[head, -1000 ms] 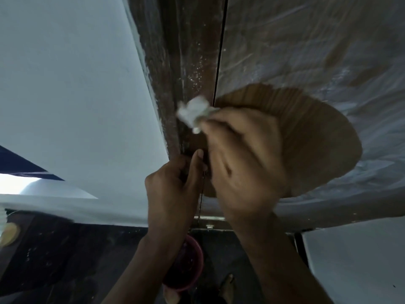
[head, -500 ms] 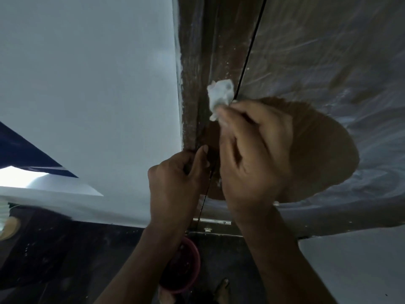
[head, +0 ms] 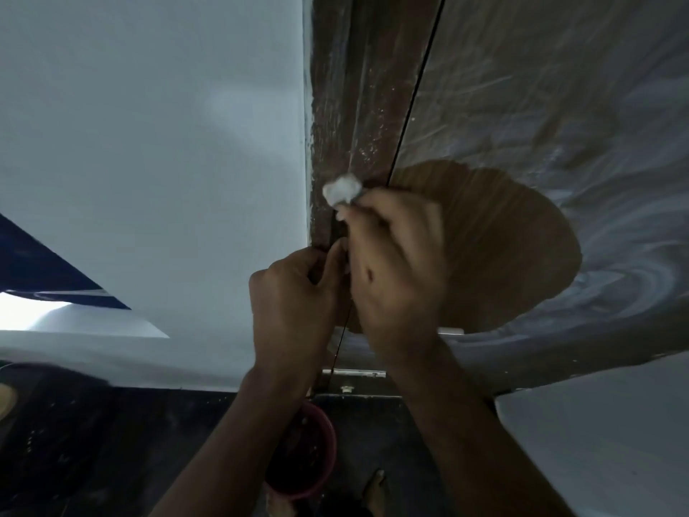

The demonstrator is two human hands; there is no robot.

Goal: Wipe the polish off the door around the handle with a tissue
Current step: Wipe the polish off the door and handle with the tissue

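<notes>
Where wiped, bare brown wood on the door (head: pixel 503 248); crumpled white tissue (head: pixel 342 189) in right-hand grip (head: pixel 395 266).

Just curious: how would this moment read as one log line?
right hand: grips tissue, on door frame | left hand: fingers curled at door edge | door: polish haze remains

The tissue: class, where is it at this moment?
In the head view, the tissue sits just left of centre, pinched in the right hand against the dark door frame, above the left hand.
</notes>
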